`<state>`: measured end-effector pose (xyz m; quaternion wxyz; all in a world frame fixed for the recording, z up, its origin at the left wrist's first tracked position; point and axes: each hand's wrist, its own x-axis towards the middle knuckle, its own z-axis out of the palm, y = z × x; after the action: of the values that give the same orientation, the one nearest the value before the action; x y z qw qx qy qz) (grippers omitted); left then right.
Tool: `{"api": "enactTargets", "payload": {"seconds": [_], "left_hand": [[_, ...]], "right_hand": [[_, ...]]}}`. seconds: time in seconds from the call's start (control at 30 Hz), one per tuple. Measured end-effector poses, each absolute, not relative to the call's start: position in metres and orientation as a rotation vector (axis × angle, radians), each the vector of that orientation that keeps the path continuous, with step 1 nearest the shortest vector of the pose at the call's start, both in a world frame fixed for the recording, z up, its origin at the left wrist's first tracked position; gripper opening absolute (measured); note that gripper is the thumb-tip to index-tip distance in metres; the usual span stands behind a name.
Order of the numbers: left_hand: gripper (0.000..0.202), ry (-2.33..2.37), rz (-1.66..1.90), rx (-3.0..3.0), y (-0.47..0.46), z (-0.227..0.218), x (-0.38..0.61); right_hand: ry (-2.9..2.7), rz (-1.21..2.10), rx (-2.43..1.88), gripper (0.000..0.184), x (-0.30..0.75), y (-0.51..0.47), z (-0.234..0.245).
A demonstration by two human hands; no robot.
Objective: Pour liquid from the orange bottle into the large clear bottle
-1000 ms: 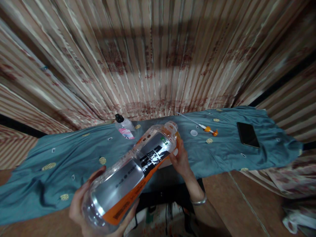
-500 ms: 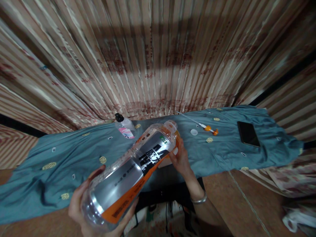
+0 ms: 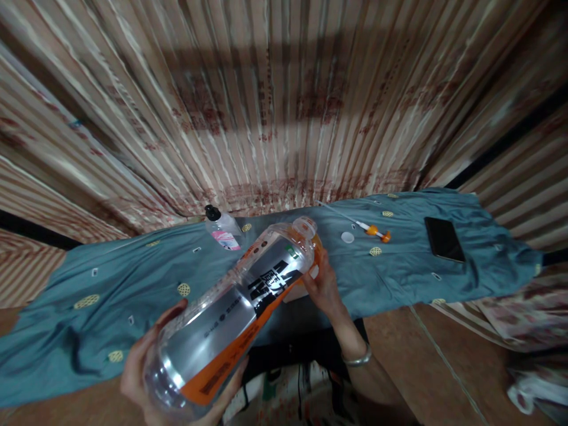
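A large clear plastic bottle (image 3: 213,331) with a silver, black and orange label lies tilted across the middle, its neck up and to the right. My left hand (image 3: 137,378) is wrapped round its base, thumb on the near side. No cap shows on its mouth. Behind the neck, my right hand (image 3: 326,287) is closed round an orange container (image 3: 318,251), mostly hidden by the clear bottle. On the cloth to the right lie an orange-and-white pump head (image 3: 373,230) with a long tube and a small white disc (image 3: 347,237).
A clear bottle with a black pump top (image 3: 224,228) and pink label stands at the back left. A black phone (image 3: 444,239) lies at the right. Blue-green patterned cloth (image 3: 146,272) covers the narrow table; striped curtains (image 3: 288,118) hang behind it.
Almost nothing differs. The whole view has shifted very slightly, and both hands keep their holds with the clear bottle at nearly the same tilt.
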<state>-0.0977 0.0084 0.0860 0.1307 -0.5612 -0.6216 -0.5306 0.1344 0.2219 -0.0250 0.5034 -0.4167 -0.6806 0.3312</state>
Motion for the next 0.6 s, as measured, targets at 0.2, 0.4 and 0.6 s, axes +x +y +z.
{"api": "enactTargets", "payload": {"seconds": [0.2, 0.4, 0.6], "left_hand": [[0.121, -1.808, -1.684, -1.488, 0.016, 0.079, -0.087], [0.109, -1.886, -1.747, -1.409, 0.012, 0.078, -0.088], [0.114, -1.903, -1.726, -1.416, 0.008, 0.075, -0.09]], "right_hand": [[-1.637, 0.791, -1.024, 0.067, 0.134, 0.222, -0.025], [-1.629, 0.785, -1.019, 0.062, 0.133, 0.221, -0.024], [-1.643, 0.791, -1.009, 0.066, 0.133, 0.221, -0.023]]}}
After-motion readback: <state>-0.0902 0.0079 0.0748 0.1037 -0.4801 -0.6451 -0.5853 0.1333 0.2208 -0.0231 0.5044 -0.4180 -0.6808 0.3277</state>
